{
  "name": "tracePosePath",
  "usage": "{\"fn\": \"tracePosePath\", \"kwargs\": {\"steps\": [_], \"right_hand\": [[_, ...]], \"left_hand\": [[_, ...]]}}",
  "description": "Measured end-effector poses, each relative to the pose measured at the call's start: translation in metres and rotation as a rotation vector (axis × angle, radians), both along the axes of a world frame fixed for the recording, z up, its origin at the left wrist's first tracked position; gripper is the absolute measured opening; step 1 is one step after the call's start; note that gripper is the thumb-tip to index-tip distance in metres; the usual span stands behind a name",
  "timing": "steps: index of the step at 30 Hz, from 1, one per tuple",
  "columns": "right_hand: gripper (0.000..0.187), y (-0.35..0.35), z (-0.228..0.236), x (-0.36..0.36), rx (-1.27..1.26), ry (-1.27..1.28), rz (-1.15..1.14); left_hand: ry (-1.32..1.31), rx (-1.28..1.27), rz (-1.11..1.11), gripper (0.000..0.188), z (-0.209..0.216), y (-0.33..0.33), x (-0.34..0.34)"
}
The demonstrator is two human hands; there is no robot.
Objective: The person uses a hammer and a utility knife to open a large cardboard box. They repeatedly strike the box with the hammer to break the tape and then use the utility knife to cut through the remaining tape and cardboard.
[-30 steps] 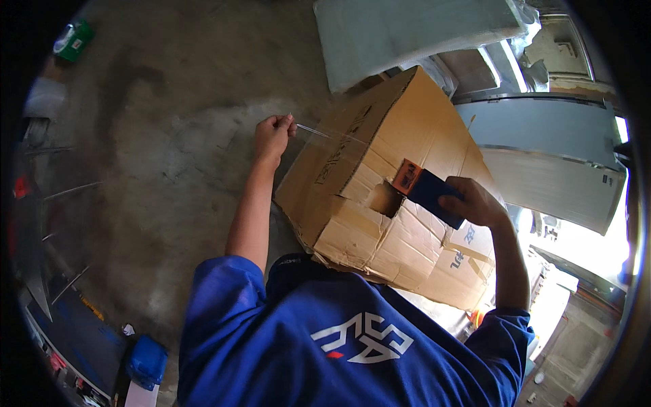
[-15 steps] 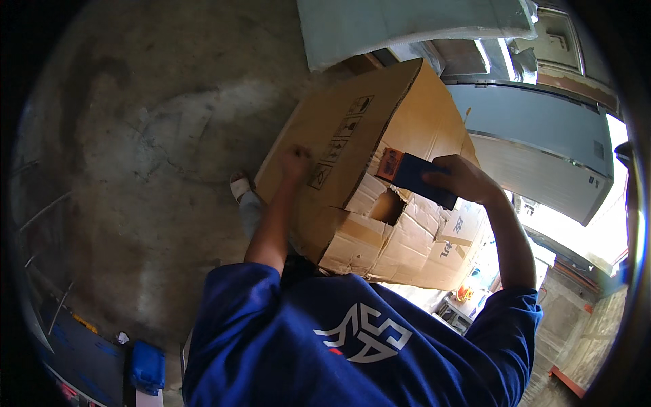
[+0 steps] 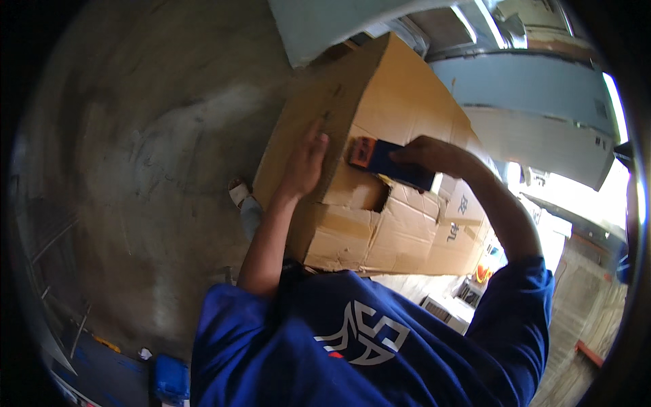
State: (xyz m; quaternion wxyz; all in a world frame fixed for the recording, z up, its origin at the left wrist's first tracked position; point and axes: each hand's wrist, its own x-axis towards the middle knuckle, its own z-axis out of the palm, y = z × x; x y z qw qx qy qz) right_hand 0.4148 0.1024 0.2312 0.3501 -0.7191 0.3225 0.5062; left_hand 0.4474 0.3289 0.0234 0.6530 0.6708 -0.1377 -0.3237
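Observation:
A large brown cardboard box (image 3: 407, 102) stands tilted in the view right in front of me, with a torn rectangular hole (image 3: 378, 197) and creased tape on its right face. My right hand (image 3: 439, 156) grips a flat dark blue package with an orange end (image 3: 393, 161). The package lies against that face, just above the hole, its orange end toward the box's edge. On the other side of this edge is my left hand (image 3: 306, 166), fingers stretched out along the left face and holding nothing. Motion blurs its fingertips a little.
Behind the box is a pale wrapped slab (image 3: 332, 24). A large grey cabinet-like appliance (image 3: 529, 88) stands at the far right. A foot in a light sandal (image 3: 238, 192) shows left of the box. At lower left sits a blue container (image 3: 171, 376).
My left hand has opened from a curled shape and moved up and right to the box's edge. My right hand and the package have shifted left as the view moved.

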Motion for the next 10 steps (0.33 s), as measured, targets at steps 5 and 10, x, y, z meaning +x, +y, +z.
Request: {"fn": "tracePosePath", "kwargs": {"steps": [5,10], "right_hand": [[0.057,0.003,0.006,-0.004,-0.075,-0.124,0.144],[0.067,-0.022,0.018,-0.032,-0.184,-0.002,0.264]], "left_hand": [[-0.317,0.013,-0.096,0.063,0.038,-0.012,-0.033],[-0.246,0.014,-0.125,0.062,0.029,-0.013,-0.031]]}}
